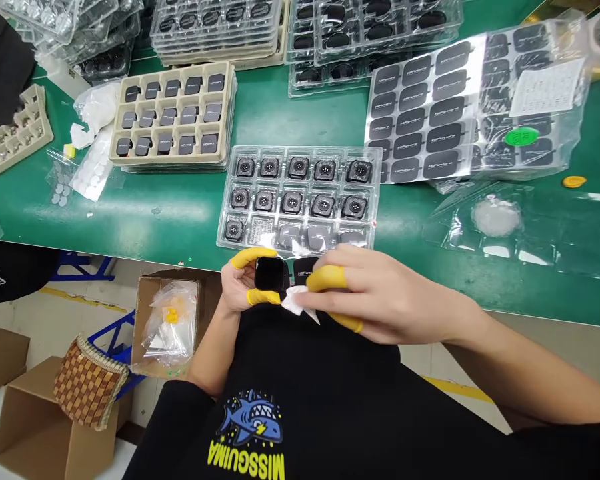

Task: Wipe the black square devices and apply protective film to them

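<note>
My left hand [239, 283], with yellow finger cots on thumb and finger, grips a black smartwatch body [271, 274] by its edges, screen toward me. Beside the watch is a black screen film [304, 267] with pale lettering, partly covered by my right hand [380, 293]. Whether the film touches the watch I cannot tell. My right hand, also in yellow cots, is closed on a crumpled white wipe [296, 301]. Just beyond both hands lies a clear plastic tray [221, 223] with watch bodies, sensor side up, in most pockets; the front row also has grey pieces.
A beige tray stack [173, 163] with dark labelled pieces is at back left. Printed film sheets [420, 113] lie to the right, near a clear plastic sheet [555, 233]. More tray stacks [215, 40] line the back. A cardboard box [143, 327] stands below the table edge.
</note>
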A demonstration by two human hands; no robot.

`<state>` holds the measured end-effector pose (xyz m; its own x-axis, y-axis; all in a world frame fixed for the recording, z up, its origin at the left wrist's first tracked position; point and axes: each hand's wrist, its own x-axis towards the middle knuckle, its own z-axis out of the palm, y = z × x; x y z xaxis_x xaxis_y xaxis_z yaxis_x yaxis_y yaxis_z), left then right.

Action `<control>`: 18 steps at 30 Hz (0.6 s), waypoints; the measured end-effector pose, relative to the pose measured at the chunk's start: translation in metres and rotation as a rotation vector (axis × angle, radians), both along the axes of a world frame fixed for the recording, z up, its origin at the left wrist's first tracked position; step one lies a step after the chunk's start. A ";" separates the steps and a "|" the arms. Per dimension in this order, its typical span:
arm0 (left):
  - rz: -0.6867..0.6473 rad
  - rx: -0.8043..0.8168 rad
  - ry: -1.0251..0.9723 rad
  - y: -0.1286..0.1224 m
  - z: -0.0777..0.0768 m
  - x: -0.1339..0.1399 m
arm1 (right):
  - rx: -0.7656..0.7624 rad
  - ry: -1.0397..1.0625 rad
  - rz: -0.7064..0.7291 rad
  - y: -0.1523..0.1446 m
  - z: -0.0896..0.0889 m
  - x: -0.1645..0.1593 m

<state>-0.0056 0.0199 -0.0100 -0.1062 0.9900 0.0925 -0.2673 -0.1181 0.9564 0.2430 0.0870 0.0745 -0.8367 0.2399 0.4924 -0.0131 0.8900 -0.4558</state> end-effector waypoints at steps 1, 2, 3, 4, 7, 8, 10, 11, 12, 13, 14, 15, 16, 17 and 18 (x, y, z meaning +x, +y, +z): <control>-0.008 -0.009 -0.003 -0.001 0.000 0.000 | -0.034 0.017 -0.031 0.000 0.003 0.004; -0.026 -0.013 -0.007 -0.001 0.000 0.000 | -0.047 0.044 -0.098 0.000 0.005 0.008; -0.049 -0.016 -0.012 -0.001 0.000 0.000 | -0.038 0.071 -0.183 0.000 0.008 0.010; -0.070 -0.015 -0.016 -0.001 0.000 0.001 | -0.012 0.088 -0.268 0.000 0.010 0.012; -0.085 0.010 -0.014 0.001 0.003 0.004 | 0.081 0.079 -0.388 0.000 0.016 0.010; -0.079 0.033 -0.010 0.002 0.005 0.004 | 0.105 0.064 -0.380 0.001 0.017 0.008; -0.077 0.083 -0.007 0.003 0.007 0.005 | 0.155 0.029 -0.344 0.002 0.018 0.003; -0.080 0.105 -0.011 0.004 0.008 0.005 | 0.177 0.011 -0.329 0.002 0.018 0.001; -0.083 0.120 -0.017 0.004 0.009 0.005 | 0.194 -0.008 -0.314 0.003 0.018 0.000; -0.084 0.128 -0.022 0.003 0.009 0.005 | 0.206 -0.024 -0.299 0.003 0.017 -0.002; -0.085 0.126 -0.022 0.003 0.009 0.005 | 0.214 -0.040 -0.282 0.004 0.017 -0.003; -0.088 0.120 -0.017 0.002 0.008 0.004 | 0.222 -0.051 -0.261 0.004 0.017 -0.004; -0.093 0.111 -0.006 0.001 0.007 0.004 | 0.229 -0.057 -0.236 0.003 0.016 -0.006; -0.104 0.096 0.011 0.001 0.005 0.003 | 0.232 -0.060 -0.208 0.002 0.015 -0.007; -0.114 0.085 0.030 0.000 0.003 0.002 | 0.230 -0.060 -0.178 0.001 0.015 -0.009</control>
<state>-0.0032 0.0197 -0.0074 0.0106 0.9840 0.1777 -0.2551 -0.1692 0.9520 0.2343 0.0879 0.0890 -0.8209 0.2730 0.5016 0.1729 0.9559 -0.2373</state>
